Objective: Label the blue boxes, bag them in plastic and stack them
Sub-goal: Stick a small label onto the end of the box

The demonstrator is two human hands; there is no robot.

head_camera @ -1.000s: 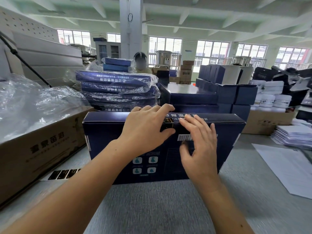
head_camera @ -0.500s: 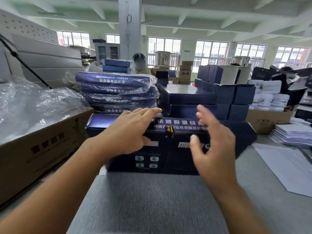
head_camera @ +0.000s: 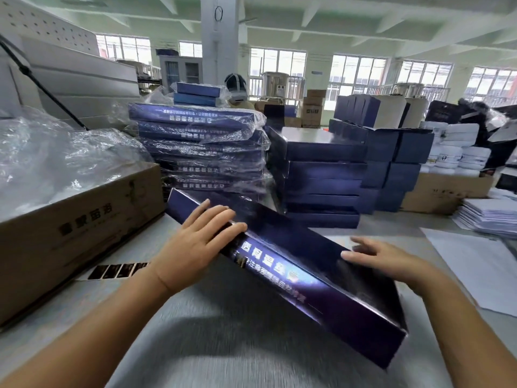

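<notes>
A long dark blue box (head_camera: 307, 278) with gold lettering lies slanted across the grey table (head_camera: 229, 340), its far end to the left and its near end at the right. My left hand (head_camera: 193, 247) rests on the box's left part, fingers stretched over its top face and thumb along the edge. My right hand (head_camera: 383, 259) lies flat on the top face further right, fingers straight. Behind it stands a stack of blue boxes wrapped in clear plastic (head_camera: 201, 144), with a stack of bare blue boxes (head_camera: 321, 175) to its right. A strip of dark labels (head_camera: 117, 270) lies at the left.
A cardboard carton (head_camera: 70, 233) filled with clear plastic bags (head_camera: 56, 163) stands along the left. White sheets (head_camera: 475, 264) and a pile of papers (head_camera: 492, 217) lie at the right. More blue boxes, white tubs and cartons crowd the back right. A person sits beyond the stacks.
The box stood on its long edge facing me; it now lies flat and is swung diagonally. My right hand left the front face and came down on top.
</notes>
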